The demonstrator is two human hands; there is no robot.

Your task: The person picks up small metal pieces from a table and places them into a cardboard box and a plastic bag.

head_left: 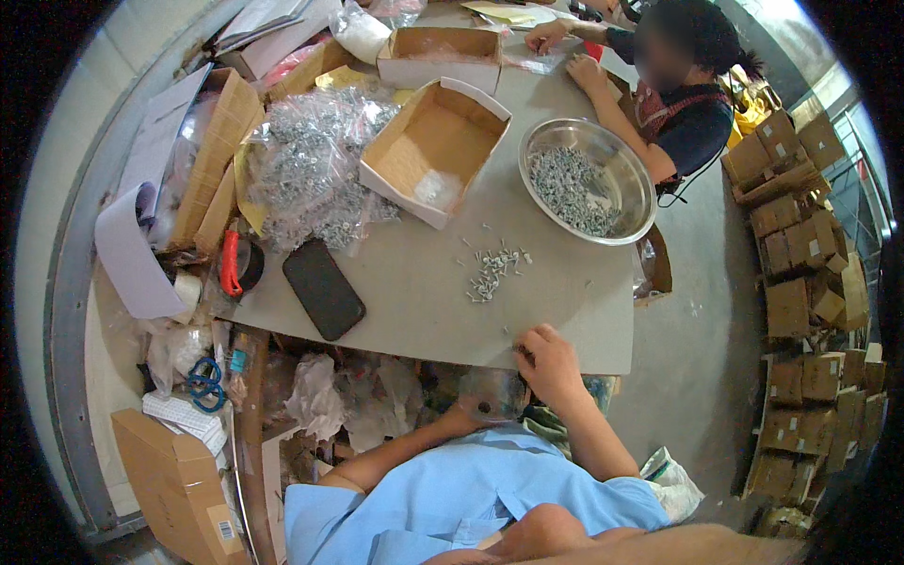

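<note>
One screw pile point(490, 273) — one bowl point(635, 196)

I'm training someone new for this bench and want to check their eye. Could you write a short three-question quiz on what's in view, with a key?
1. What does the round steel bowl hold?
A) folded paper
B) small metal pieces
C) rolls of tape

2. True or false: on the table, the black phone-like case lies to the left of the loose pile.

3. Which of the wearer's hands is nearer the loose pile?

Key:
1. B
2. True
3. The right hand
</note>
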